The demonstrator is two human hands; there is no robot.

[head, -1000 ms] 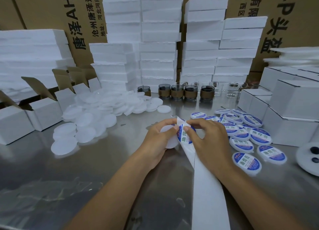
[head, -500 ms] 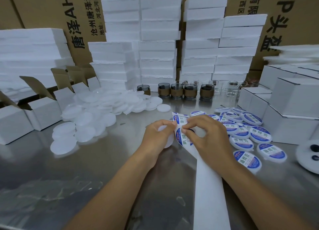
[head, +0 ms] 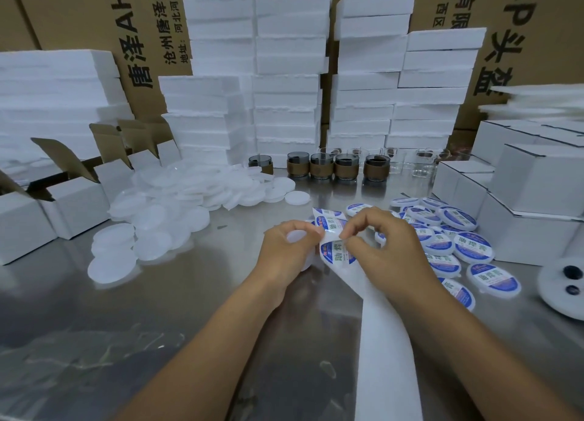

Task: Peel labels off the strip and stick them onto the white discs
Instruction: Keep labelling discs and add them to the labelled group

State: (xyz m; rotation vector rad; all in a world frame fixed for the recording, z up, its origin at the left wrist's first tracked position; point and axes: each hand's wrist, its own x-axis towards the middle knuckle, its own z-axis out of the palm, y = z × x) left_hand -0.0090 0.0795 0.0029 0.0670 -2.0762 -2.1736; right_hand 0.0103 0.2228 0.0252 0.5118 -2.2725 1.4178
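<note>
A white backing strip [head: 384, 351] runs from the table's front edge up to both hands. My left hand [head: 287, 250] grips a plain white disc [head: 295, 236] and pinches the strip's left edge. My right hand [head: 379, 247] pinches the edge of a blue, white and green label [head: 336, 256] on the strip. The strip's far end [head: 328, 218], with another label, folds back beyond my fingers. A heap of plain white discs [head: 177, 212] lies to the left. Several labelled discs [head: 471, 247] lie to the right.
Small white cartons [head: 534, 206] stand at the right and open ones [head: 76, 206] at the left. A row of dark glass jars [head: 328, 168] sits behind, before stacked white foam blocks [head: 284, 89] and brown cardboard boxes. A white round part with two black dots [head: 565, 281] lies at the far right.
The strip has been pulled upward through my hands, so its far end now sticks out beyond my fingers. My right fingers shifted from pressing the label to pinching its edge.
</note>
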